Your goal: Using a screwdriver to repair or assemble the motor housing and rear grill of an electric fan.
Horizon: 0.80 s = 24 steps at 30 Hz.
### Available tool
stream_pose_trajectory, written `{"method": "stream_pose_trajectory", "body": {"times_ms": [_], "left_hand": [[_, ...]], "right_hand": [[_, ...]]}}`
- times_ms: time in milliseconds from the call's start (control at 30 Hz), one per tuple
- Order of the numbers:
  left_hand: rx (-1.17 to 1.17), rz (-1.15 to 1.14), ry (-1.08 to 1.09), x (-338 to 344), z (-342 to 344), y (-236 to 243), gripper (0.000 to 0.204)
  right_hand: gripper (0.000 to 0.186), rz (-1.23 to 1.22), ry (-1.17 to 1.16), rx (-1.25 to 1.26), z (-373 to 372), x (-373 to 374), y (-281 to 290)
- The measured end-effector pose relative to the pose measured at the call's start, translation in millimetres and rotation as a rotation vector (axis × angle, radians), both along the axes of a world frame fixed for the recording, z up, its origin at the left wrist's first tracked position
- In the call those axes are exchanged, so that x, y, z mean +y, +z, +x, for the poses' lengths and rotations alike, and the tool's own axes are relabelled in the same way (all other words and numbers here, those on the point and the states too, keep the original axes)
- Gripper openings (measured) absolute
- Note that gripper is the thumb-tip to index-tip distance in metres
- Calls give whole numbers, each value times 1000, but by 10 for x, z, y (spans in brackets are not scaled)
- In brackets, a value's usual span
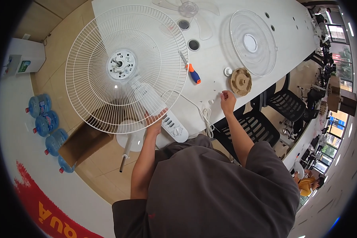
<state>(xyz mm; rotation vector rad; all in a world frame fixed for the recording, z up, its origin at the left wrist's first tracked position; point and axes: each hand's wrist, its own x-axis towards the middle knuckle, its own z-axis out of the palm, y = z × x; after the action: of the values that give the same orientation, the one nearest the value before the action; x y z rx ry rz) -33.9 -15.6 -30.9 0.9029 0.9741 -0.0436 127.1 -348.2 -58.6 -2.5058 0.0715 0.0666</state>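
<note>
A white electric fan (171, 126) lies on the near left part of the table. Its round wire rear guard (91, 43) is in place around the motor shaft. My left hand (155, 122) is closed on the fan's body beside the control panel, its fingers partly behind the guard's rim. My right hand (228, 102) hovers over the table's near edge with fingers pinched together; whatever is in them cannot be made out. Close by are a small white piece (211, 102), a round white cap (228, 71) and a brown moulded-pulp packing piece (240, 82). A white power cord (206, 117) is bundled between my hands.
An orange-and-blue screwdriver (194, 74) lies right of the guard. Farther off are a clear fan blade (188, 8) and the front guard (252, 43). Left of me stand a pole with round base (127, 148), an open cardboard box (85, 144) and water bottles (46, 122). Black chairs (257, 127) flank the table.
</note>
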Motion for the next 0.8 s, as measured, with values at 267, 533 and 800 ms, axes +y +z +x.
{"method": "stream_pose_trajectory", "body": {"times_ms": [267,533,800], "left_hand": [[-27,29,-96,-35,-242,-623,63],[63,240,-258,-4,54,233,66],[-31,270,-247,14,9,133,54]], "right_hand": [[15,120,201,-77,61,75,-119],[9,192,-19,14,197,47,-12],[9,562,352,-43,1094,1759,1799]]}}
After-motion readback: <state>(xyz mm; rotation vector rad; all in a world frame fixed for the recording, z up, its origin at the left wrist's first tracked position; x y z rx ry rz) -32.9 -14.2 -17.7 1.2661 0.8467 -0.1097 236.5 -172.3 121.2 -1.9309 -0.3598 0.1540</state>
